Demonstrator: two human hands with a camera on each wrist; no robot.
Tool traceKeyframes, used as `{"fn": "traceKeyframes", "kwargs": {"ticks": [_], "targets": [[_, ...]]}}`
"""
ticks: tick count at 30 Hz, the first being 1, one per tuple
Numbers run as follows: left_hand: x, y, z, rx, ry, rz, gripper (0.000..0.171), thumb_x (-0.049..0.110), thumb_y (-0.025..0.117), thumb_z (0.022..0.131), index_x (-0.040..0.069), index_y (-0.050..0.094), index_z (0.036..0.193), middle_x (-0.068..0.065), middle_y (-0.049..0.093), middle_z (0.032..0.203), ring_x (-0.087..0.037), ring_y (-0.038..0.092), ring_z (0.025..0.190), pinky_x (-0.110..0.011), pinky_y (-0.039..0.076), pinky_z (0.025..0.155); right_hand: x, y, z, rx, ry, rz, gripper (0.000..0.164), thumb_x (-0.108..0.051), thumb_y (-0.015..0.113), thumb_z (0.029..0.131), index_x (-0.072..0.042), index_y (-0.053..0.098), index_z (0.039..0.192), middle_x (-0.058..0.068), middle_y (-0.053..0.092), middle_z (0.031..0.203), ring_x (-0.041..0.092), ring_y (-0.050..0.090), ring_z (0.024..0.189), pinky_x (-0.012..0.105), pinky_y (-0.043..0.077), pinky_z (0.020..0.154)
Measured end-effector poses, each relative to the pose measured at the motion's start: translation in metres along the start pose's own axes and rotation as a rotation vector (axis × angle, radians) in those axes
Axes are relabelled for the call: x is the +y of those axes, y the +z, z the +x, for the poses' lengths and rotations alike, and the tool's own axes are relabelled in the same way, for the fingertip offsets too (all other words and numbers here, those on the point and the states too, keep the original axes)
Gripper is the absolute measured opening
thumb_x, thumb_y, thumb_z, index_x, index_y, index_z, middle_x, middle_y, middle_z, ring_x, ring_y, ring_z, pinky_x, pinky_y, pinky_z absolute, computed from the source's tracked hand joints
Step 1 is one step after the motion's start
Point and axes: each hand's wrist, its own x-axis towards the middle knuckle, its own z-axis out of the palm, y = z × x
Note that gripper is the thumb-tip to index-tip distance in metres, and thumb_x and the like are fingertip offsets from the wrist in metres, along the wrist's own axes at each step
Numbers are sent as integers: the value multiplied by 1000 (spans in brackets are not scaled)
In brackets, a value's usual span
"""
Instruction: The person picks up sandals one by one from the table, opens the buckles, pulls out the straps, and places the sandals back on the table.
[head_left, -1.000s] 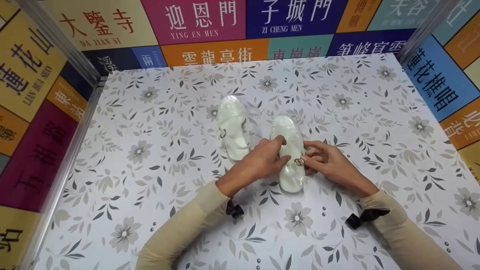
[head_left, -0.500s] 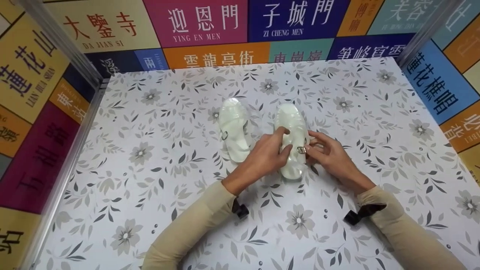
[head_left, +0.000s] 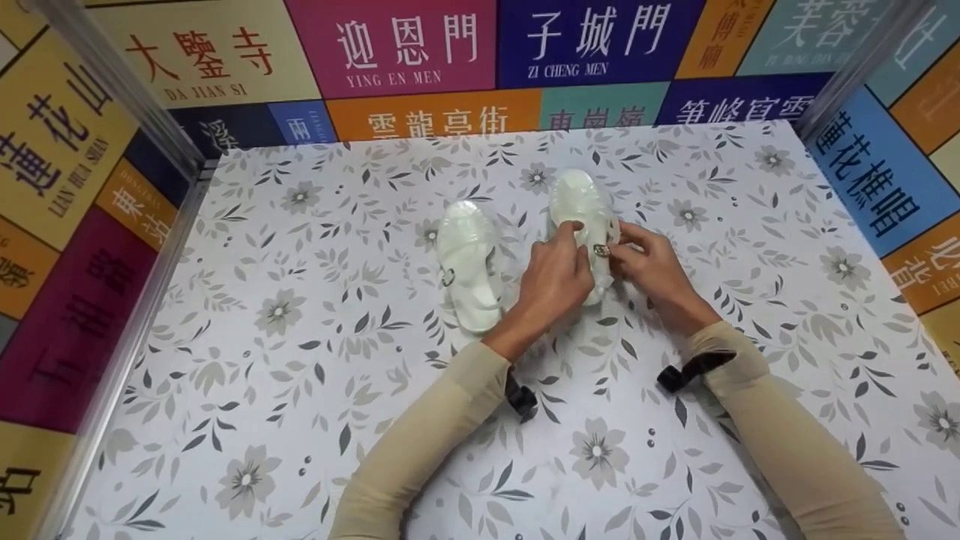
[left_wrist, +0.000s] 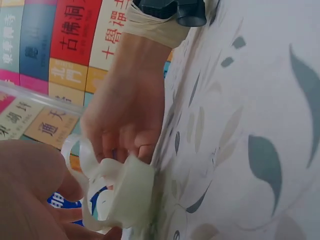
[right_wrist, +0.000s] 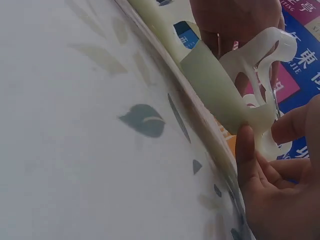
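Note:
Two pale, glossy sandals lie on the floral tabletop. The right-hand sandal point(head_left: 579, 196) is between my hands, toe pointing away. My left hand point(head_left: 556, 268) grips it from the left, its fingers reaching over the straps and covering part of the footbed. From the other side my right hand point(head_left: 654, 268) pinches the side strap by a small metal buckle point(head_left: 601, 250). Both wrist views show the heel end point(left_wrist: 134, 192) low over the table, with fingers of both hands at its straps. To the left, the other sandal point(head_left: 466, 232) lies untouched near my left forearm.
The white tabletop point(head_left: 247, 390) has a grey leaf and flower print. Colourful panels point(head_left: 420, 67) with Chinese lettering stand along its back and sides. A dark camera point(head_left: 521, 397) is strapped to each wrist over beige sleeves.
Both hands have moved the right-hand sandal away across the table, so its toe now lies farther back than the other sandal's. The left-hand sandal has stayed in place.

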Motion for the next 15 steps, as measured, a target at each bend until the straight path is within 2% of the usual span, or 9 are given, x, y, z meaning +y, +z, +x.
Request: {"fn": "traceKeyframes", "kwargs": {"ticks": [3,5,11,15], "targets": [[-4,7,8,16,-53,-25,39,21,51,112,11,55,150,-11,77,131,-38,72,118,-48,61,95,1,3,13,4,2,-63,44,-14,62,107,-4,62,150,3,63,107,7,63,77,20,54,64],[-7,10,13,22,-65,-48,39,21,51,112,10,56,149,-12,77,130,-39,71,118,-49,60,97,1,4,20,6,8,-74,42,-14,60,108,-3,63,148,2,66,109,6,66,79,20,55,65],[-15,15,24,25,-46,-103,35,18,48,113,6,60,144,-16,80,120,-34,77,110,-43,62,95,3,4,30,-1,33,-102,43,-16,59,109,0,62,148,-3,73,97,8,67,78,23,57,60],[-17,12,26,0,-45,-125,37,18,46,114,5,59,146,-15,77,130,-33,75,119,-41,60,102,3,4,32,0,58,-130,44,-20,60,110,-3,61,150,-4,71,93,9,66,74,24,57,57]]}}
